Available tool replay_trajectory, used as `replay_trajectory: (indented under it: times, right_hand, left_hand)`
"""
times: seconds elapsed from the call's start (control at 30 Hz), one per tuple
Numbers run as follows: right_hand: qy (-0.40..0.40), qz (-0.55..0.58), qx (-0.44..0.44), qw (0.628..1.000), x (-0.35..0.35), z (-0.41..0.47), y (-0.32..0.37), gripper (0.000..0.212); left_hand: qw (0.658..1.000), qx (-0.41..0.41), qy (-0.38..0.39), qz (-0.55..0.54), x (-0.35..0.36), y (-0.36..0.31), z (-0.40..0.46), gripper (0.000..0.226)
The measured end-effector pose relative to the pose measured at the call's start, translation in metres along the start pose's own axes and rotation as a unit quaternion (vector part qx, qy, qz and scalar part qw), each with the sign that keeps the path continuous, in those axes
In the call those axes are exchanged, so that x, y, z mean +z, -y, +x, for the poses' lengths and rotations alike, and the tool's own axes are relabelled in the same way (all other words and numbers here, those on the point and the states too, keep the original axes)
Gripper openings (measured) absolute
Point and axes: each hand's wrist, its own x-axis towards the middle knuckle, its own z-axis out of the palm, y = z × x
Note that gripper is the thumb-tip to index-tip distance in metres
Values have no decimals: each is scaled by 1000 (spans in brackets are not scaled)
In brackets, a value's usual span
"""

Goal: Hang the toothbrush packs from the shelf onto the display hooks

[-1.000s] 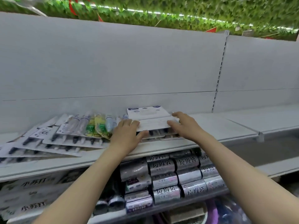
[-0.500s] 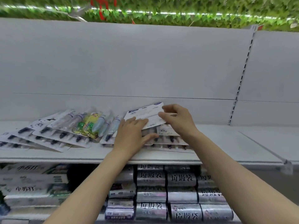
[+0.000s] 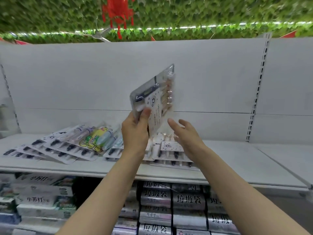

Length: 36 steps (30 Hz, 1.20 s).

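Observation:
My left hand [image 3: 135,131] grips a clear toothbrush pack [image 3: 155,95] by its lower edge and holds it upright above the shelf [image 3: 237,163], its hang hole at the top. My right hand [image 3: 184,133] hovers just right of the pack, fingers apart, holding nothing. Below both hands a small stack of toothbrush packs [image 3: 171,150] lies flat on the shelf. Several more packs [image 3: 55,146] fan out to the left, one with a green and yellow card [image 3: 94,139]. No display hooks are visible on the white back panel [image 3: 211,78].
A slotted upright [image 3: 259,89] runs down the back panel at right. Below the shelf sit silver rolls with printed labels [image 3: 171,200] and boxed goods [image 3: 39,195] at left. Green foliage and a red ornament [image 3: 118,12] hang overhead.
My left hand has lifted the top pack off the stack and turned it upright. My right hand has let go of it and drawn back. The camera has tilted upward.

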Motion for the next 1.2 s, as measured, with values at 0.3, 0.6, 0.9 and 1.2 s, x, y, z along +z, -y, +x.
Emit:
replay_trajectory:
  times: [0.3, 0.6, 0.9, 1.2]
  right_hand:
    - [-2, 215, -27, 976, 1, -9, 1, 39]
    - [-15, -7, -130, 991, -14, -17, -11, 37]
    - [-110, -145, -43, 982, -88, -17, -37, 63]
    - [-107, -123, -2, 987, -84, -23, -50, 74]
  left_hand:
    - [972, -122, -57, -191, -17, 13, -9, 27]
    - [970, -234, 49, 35, -58, 43, -19, 22]
    - [971, -225, -19, 74, -81, 63, -20, 17]
    - [966, -235, -7, 105, -80, 67, -20, 7]
